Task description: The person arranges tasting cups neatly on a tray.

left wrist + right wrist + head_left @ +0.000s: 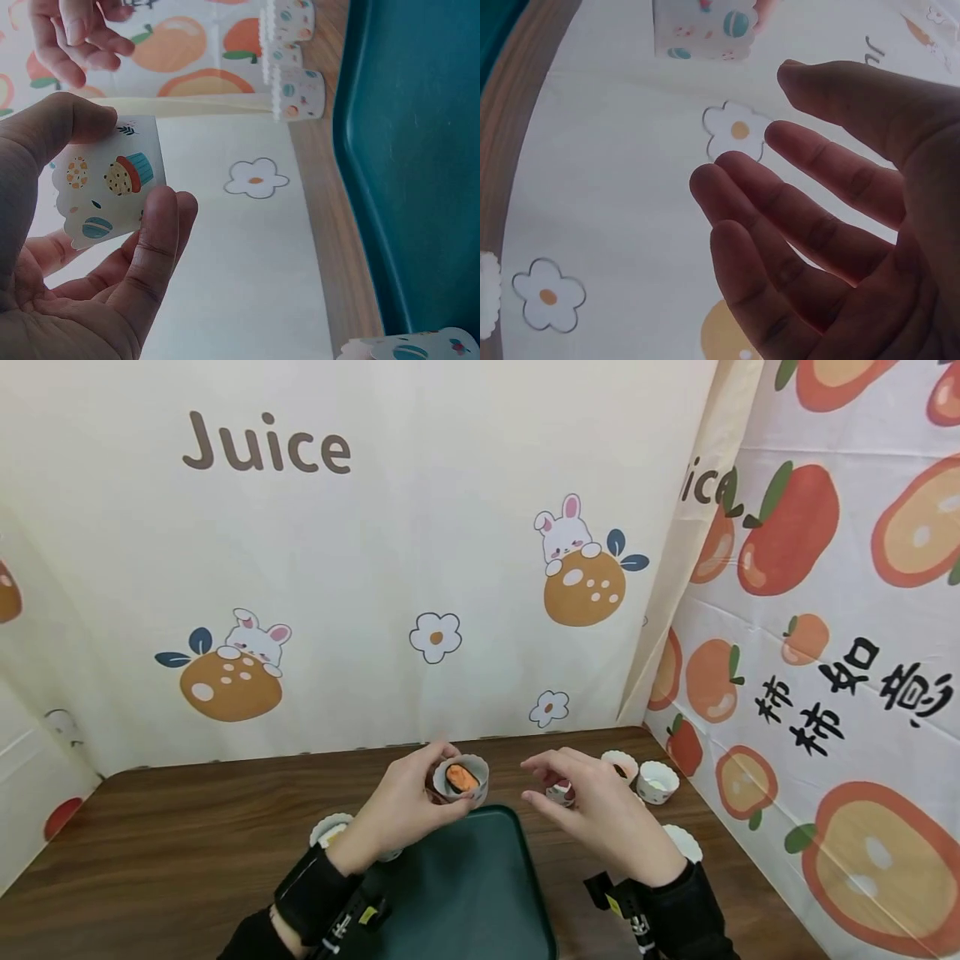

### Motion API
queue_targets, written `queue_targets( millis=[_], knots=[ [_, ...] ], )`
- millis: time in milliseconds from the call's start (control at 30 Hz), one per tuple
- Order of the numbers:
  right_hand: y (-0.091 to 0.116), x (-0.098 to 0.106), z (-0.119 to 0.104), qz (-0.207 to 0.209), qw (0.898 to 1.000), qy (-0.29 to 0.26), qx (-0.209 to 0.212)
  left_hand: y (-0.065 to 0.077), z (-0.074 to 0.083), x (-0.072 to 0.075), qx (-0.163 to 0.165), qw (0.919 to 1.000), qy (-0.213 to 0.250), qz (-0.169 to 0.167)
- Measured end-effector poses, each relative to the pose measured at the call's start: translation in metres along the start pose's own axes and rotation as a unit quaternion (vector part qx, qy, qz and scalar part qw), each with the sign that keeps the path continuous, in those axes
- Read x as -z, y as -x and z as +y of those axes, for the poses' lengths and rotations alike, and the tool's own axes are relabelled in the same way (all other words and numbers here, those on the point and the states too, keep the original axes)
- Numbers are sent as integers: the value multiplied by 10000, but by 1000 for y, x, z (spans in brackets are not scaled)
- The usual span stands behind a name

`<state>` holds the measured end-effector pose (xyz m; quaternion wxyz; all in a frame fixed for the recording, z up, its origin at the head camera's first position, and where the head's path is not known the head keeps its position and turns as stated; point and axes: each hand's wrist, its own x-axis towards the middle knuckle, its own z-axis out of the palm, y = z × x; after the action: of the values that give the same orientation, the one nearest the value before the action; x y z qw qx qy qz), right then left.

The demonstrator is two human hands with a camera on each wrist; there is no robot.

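My left hand holds a white paper baking cup above the far edge of a green tray. Inside the cup lies a piece of sushi with an orange top and a dark wrap. The left wrist view shows thumb and fingers gripping the cup, whose side is printed with cupcakes and has a scalloped rim. My right hand hovers to the right of the tray, fingers loosely bent and holding nothing. In the right wrist view its fingers are spread apart, away from the cup.
More paper cups stand on the wooden table: one holding something dark, a white cup and a cup partly behind the right wrist. Another cup sits left of the tray. Printed curtains hang behind.
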<state>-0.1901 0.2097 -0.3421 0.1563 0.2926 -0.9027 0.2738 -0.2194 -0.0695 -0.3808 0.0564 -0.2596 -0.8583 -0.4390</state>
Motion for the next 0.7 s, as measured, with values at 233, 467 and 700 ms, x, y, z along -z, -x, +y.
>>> queue_targets(
  millis=[233, 467, 700],
  knots=[
    [0, -6, -13, -163, 9994, -194, 242, 24, 6, 4, 5, 9998, -2, 190],
    [-1, -16, -21, -408, 9971, -327, 559, 44, 11, 3, 69, 9994, 150, 290],
    [-1, -24, -32, -737, 9937, -535, 649, 56, 16, 1, -105, 9989, 299, 350]
  ],
)
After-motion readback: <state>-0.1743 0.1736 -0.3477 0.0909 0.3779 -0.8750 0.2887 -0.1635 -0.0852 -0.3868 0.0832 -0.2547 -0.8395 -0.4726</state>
